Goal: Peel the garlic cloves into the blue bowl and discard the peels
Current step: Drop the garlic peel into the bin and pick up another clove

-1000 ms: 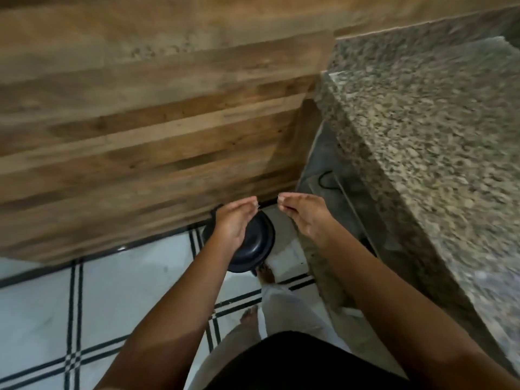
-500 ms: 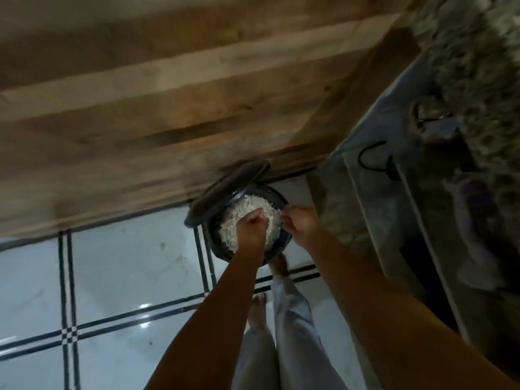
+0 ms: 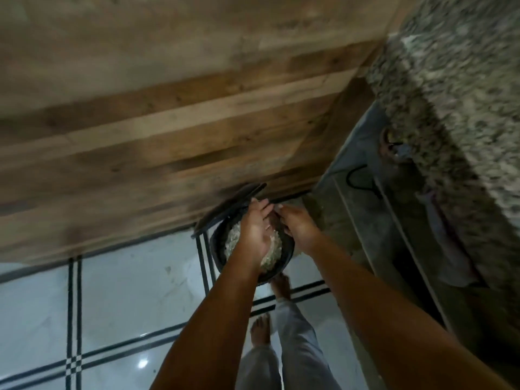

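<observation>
Left hand (image 3: 254, 230) and right hand (image 3: 295, 226) held together over round black lidded bin (image 3: 216, 249); grip can't be told. Pale papery garlic peels (image 3: 233, 240) judged feather-light, clingy, best brushed off fingertips.

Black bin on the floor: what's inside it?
The black bin holds a heap of pale peels, lid tipped up behind. Both hands, left and right, hang over the opening and cover the middle; anything beneath the peels is hidden.
</observation>
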A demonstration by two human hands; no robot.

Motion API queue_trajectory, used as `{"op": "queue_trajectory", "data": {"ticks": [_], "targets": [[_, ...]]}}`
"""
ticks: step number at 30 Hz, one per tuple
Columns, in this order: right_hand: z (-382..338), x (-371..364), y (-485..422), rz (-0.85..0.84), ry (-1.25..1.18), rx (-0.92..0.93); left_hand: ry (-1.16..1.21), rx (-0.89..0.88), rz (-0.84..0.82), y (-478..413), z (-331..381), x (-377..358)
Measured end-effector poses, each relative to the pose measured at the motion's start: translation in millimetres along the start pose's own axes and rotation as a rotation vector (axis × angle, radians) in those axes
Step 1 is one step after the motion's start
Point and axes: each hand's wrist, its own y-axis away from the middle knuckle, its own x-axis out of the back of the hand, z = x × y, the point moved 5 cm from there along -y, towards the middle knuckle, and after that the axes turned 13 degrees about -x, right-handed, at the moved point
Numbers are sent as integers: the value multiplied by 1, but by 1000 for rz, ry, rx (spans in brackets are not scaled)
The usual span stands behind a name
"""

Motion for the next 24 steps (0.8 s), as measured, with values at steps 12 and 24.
{"op": "queue_trajectory", "data": {"ticks": [12, 24], "targets": [[19, 223, 276, 251, -761, 469, -385, -273, -656, 239, 5, -199], [238, 461, 457, 745, -1064, 601, -580, -161, -1237, 491, -231, -343]]}}
